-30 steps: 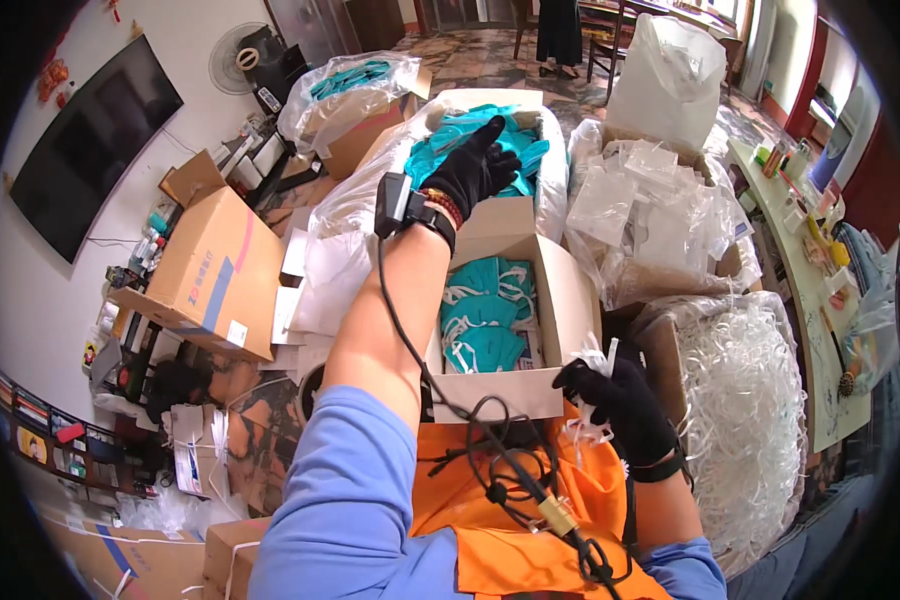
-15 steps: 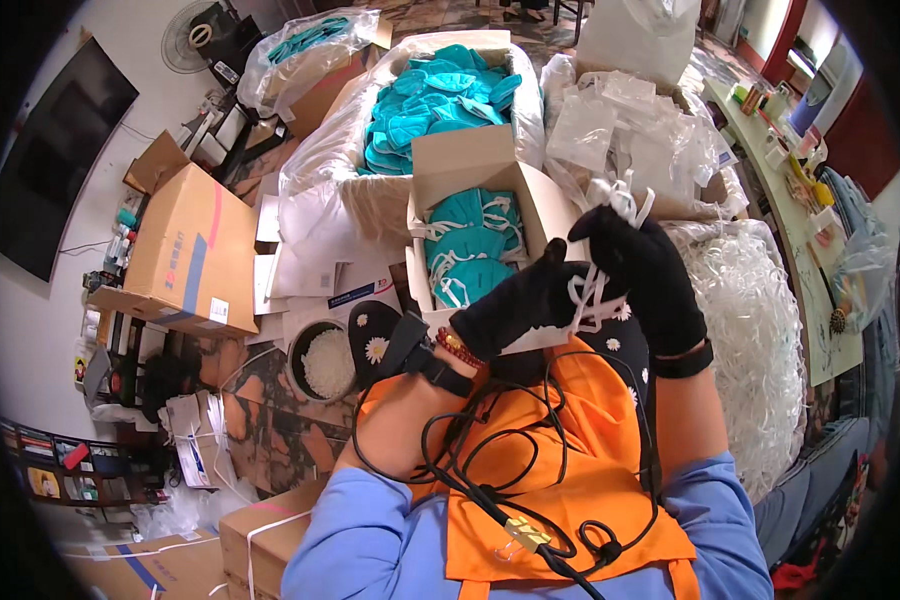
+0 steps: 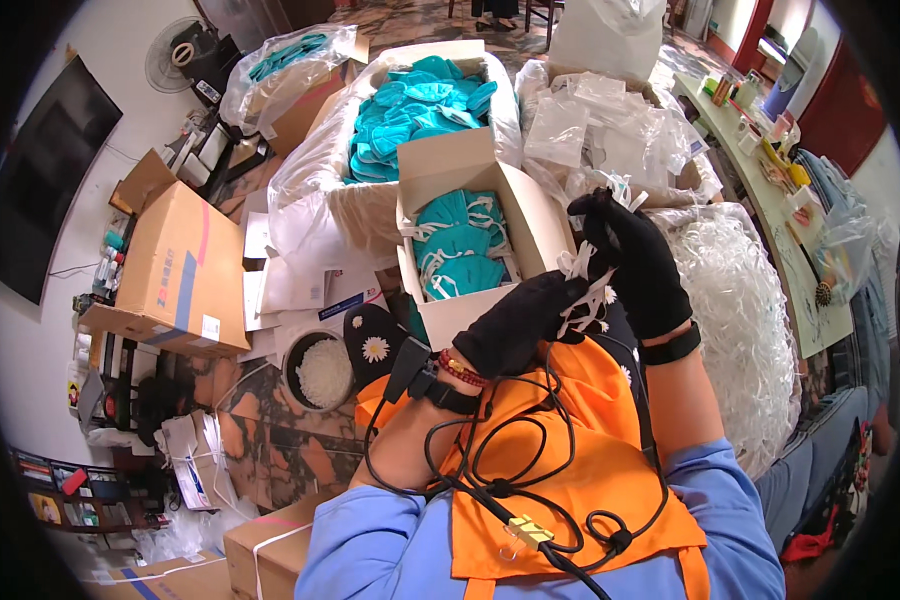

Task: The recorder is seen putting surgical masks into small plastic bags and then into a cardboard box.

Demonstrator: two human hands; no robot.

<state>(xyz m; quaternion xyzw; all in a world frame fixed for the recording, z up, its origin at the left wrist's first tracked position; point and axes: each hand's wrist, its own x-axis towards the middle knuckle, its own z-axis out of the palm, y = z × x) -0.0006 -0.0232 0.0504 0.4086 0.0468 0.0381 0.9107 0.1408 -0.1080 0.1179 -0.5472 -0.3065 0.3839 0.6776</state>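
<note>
Both my hands wear black gloves and meet just right of an open white carton (image 3: pixel 460 322). My right hand (image 3: pixel 638 262) is closed on a bunch of thin white straps (image 3: pixel 579 292), whose ends stick out above its fingers and hang below them. Pointing toward the same straps, my left hand (image 3: pixel 522 325) has its fingertips pinched against them; the exact grip is partly hidden. Inside the carton lie several teal face masks (image 3: pixel 464 274) with white straps looped over them.
Behind the carton stands a plastic-lined box (image 3: pixel 380 204) heaped with teal mask pieces. Clear plastic bags (image 3: pixel 610 130) fill a box at the back right. A large pile of white straps (image 3: pixel 735 325) lies to the right. A round bowl (image 3: pixel 290 375) of small white pieces sits left.
My left hand has lowered and flattened, its thumb no longer raised. My right hand stays at the straps. The whole view has shifted slightly.
</note>
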